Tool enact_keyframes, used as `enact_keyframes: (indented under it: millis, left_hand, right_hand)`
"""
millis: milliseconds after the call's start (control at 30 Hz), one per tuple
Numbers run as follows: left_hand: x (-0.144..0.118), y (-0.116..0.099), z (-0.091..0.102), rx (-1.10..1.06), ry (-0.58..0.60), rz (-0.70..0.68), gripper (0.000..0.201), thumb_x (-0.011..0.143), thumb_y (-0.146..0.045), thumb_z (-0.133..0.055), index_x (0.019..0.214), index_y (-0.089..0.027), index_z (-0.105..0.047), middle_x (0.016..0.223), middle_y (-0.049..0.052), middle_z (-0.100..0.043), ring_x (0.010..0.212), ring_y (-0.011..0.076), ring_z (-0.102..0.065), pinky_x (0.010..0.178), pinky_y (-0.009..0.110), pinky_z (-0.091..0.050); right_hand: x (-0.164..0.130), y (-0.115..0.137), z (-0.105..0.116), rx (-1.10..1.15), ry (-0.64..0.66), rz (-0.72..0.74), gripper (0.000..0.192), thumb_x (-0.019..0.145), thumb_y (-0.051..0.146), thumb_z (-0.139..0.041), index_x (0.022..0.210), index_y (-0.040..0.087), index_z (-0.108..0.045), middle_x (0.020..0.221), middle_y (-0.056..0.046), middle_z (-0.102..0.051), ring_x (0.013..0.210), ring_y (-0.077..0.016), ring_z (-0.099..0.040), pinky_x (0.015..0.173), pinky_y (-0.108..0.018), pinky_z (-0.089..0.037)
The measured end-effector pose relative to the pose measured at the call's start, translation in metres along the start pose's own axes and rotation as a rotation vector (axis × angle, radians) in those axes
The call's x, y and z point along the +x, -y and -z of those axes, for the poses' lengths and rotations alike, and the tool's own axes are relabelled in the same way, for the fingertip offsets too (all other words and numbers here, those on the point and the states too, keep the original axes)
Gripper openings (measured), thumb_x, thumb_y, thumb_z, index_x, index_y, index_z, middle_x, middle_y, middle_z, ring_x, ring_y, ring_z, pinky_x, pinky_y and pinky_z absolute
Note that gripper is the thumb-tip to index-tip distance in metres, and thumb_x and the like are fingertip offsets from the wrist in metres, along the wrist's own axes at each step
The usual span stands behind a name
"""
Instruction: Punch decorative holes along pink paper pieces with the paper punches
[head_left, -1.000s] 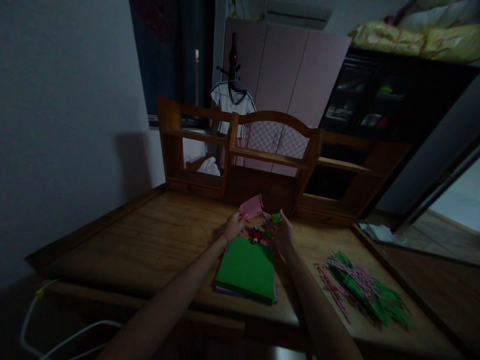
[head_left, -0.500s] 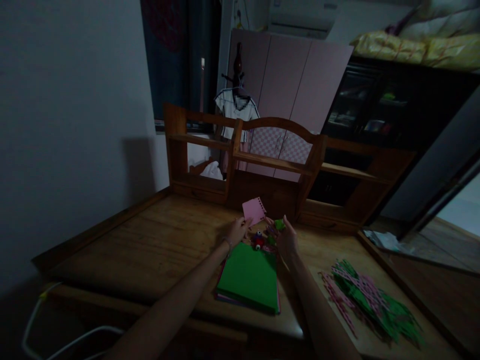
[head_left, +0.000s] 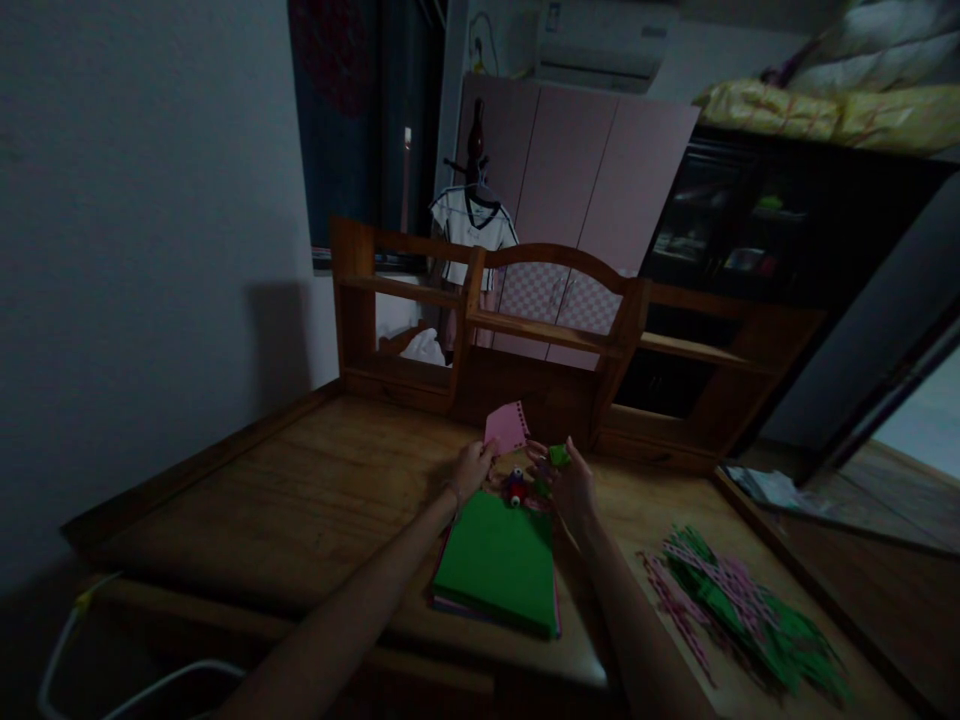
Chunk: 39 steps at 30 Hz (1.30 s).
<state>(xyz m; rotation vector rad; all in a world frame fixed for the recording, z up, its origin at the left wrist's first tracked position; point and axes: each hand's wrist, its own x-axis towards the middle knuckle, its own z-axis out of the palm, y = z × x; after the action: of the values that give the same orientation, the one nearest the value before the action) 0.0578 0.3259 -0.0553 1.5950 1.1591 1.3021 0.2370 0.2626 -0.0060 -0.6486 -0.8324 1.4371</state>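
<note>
Wooden shelf rack [head_left: 546,331] along back of bench [head_left: 322,490]; pink wardrobe [head_left: 574,170] behind, air conditioner [head_left: 600,50] above; white shirt [head_left: 480,235] hung on coat stand [head_left: 477,135]; dark cabinet [head_left: 832,220] at right, yellow bundles [head_left: 772,108] on top; white cable [head_left: 199,666] at lower left

Forearms [head_left: 390,572] bare; hands [head_left: 472,470] ungloved; thin bracelet [head_left: 453,490] round left wrist.
</note>
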Motion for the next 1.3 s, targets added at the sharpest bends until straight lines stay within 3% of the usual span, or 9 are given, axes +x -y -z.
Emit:
enact_keyframes:
  millis: [100,400,600,933,1300]
  left_hand:
    - [0.001,0.002,-0.001,-0.044,0.033,0.025,0.052,0.081,-0.063,-0.040,0.067,-0.014,-0.054,0.053,0.000,-0.053,0.045,0.0109,-0.051,0.041,0.019,-0.034]
    - [0.004,0.011,-0.006,-0.101,0.080,0.041,0.054,0.079,-0.064,-0.041,0.067,-0.013,-0.053,0.052,-0.002,-0.049,0.042,0.0083,-0.047,0.038,0.017,-0.032]
    - [0.002,0.009,-0.006,-0.090,0.112,0.052,0.053,0.080,-0.064,-0.039,0.066,-0.014,-0.051,0.049,-0.003,-0.048,0.039,0.0083,-0.046,0.037,0.018,-0.032]
    - [0.002,0.008,-0.006,-0.100,0.092,0.066,0.050,0.080,-0.061,-0.043,0.067,-0.014,-0.053,0.053,-0.002,-0.050,0.042,0.0083,-0.048,0.039,0.018,-0.032]
    - [0.000,0.004,-0.005,-0.084,0.134,0.071,0.050,0.082,-0.061,-0.040,0.066,-0.015,-0.050,0.048,-0.003,-0.048,0.039,0.0081,-0.046,0.038,0.018,-0.032]
  right_hand:
    - [0.001,0.001,-0.001,-0.010,-0.025,0.027,0.028,0.082,0.048,-0.055,0.076,0.023,-0.065,0.094,-0.005,-0.072,0.084,-0.0189,-0.068,0.071,-0.031,-0.055]
    - [-0.004,0.004,-0.008,-0.023,0.040,0.021,0.038,0.084,0.054,-0.049,0.079,0.021,-0.067,0.106,-0.007,-0.068,0.103,-0.0215,-0.062,0.077,-0.031,-0.052]
    - [-0.006,0.005,-0.008,0.031,0.072,0.046,0.037,0.084,0.051,-0.050,0.072,0.020,-0.065,0.116,-0.006,-0.064,0.116,-0.0240,-0.054,0.081,-0.032,-0.051]
    - [-0.005,0.005,-0.007,0.012,0.112,0.030,0.036,0.083,0.053,-0.051,0.077,0.022,-0.068,0.105,-0.004,-0.068,0.098,-0.0215,-0.062,0.079,-0.033,-0.051]
    - [-0.005,0.004,-0.006,0.043,0.118,0.029,0.036,0.082,0.053,-0.053,0.076,0.021,-0.067,0.111,-0.006,-0.066,0.111,-0.0245,-0.057,0.085,-0.035,-0.049]
